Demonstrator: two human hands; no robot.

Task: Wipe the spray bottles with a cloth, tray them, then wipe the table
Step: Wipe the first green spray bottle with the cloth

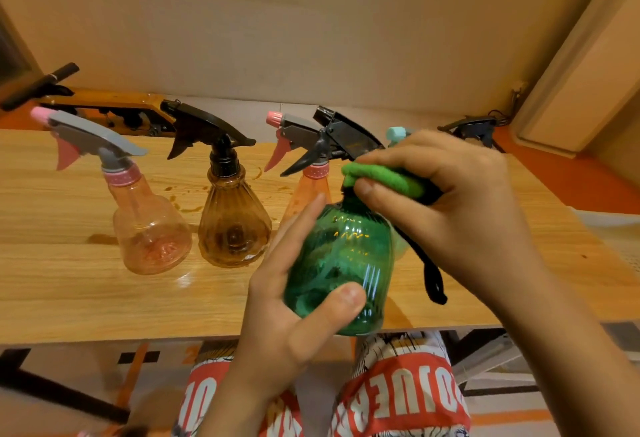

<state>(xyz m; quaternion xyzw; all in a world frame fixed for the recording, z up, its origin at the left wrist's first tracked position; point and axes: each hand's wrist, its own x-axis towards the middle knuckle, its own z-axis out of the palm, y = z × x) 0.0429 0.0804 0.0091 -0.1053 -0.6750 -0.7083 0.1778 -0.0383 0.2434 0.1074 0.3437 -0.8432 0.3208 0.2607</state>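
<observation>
My left hand (291,312) grips the body of a green ribbed spray bottle (346,256) with a black trigger head, held above the table's front edge. My right hand (460,204) pinches a green cloth (384,178) with a black hanging strap against the bottle's neck. Standing on the wooden table (86,298) are a pink bottle with a grey and pink sprayer (149,228), an amber ribbed bottle with a black sprayer (233,225), and another pink bottle (304,190) partly hidden behind the green one. A teal nozzle (396,133) peeks out behind my right hand.
Brown liquid smears (187,208) mark the tabletop behind the bottles. A black and orange object (114,110) lies along the table's far left edge, and a black clip-like thing (474,128) sits at the far right. A wall stands close behind.
</observation>
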